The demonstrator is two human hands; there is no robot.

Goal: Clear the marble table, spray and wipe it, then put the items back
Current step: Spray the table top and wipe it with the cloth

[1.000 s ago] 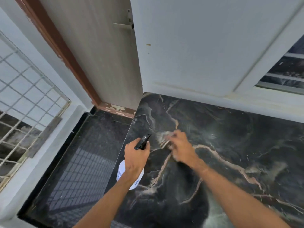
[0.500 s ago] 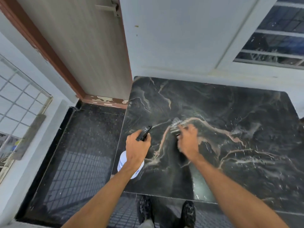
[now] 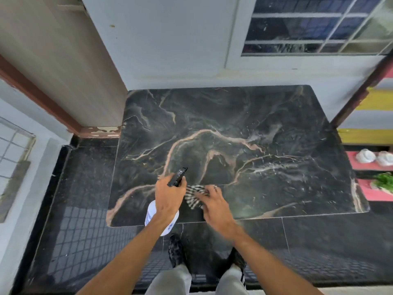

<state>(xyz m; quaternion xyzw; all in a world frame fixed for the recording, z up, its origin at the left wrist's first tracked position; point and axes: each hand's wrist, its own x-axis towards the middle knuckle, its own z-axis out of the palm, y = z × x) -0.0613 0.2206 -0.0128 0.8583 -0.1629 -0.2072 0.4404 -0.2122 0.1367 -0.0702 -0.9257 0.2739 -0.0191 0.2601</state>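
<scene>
Glossy veined marble table, striped woven cloth, plastic spray bottle

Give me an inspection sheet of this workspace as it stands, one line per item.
surface: marble table, dark with tan veins; only the striped cloth lies on it.
job's things: spray bottle held over the near edge; striped cloth flat near the front.
clutter: nothing seen.
grippers: left hand grips the spray bottle; right hand presses the striped cloth, fingers spread.
cables: nothing seen.
surroundings: door back left, barred window behind, shelf at right with white bowls and greens.
</scene>
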